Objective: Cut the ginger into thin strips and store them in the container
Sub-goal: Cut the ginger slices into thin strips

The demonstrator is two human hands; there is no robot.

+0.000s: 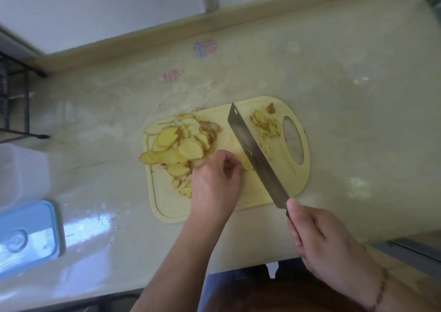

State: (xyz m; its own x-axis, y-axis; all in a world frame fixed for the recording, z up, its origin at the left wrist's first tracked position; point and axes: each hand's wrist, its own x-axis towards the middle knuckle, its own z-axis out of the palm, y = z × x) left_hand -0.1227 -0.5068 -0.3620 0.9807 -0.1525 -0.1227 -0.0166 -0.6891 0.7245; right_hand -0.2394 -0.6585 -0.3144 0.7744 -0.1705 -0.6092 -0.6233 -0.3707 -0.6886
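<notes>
Ginger is only partly done, I'd say: most of it sits as flat slices heaped on the board's left half, and only a small pile of strips lies on the far right of the board by the handle hole.

Nearest the front table edge, the right hand is wrapped round the cleaver's handle, thumb up by the blade's heel. The cleaver runs diagonally across the board, edge down on it. Just left of the blade, the left hand has its fingers curled over a small stack of slices, pinning them right against the blade's side. So it looks like mid-cut on one little batch, with a big heap to go and nothing stored yet as far as I can see.

Room-wise: the board's near right corner sits close to the front table edge, so not much slack there for the knife hand. Right of the board the table is bare, handy for sweeping strips. The container is off at the left edge, well apart from the board, with its blue lid lying in front of it, so it's open and ready. The far side up to the wall has just a few stickers.
</notes>
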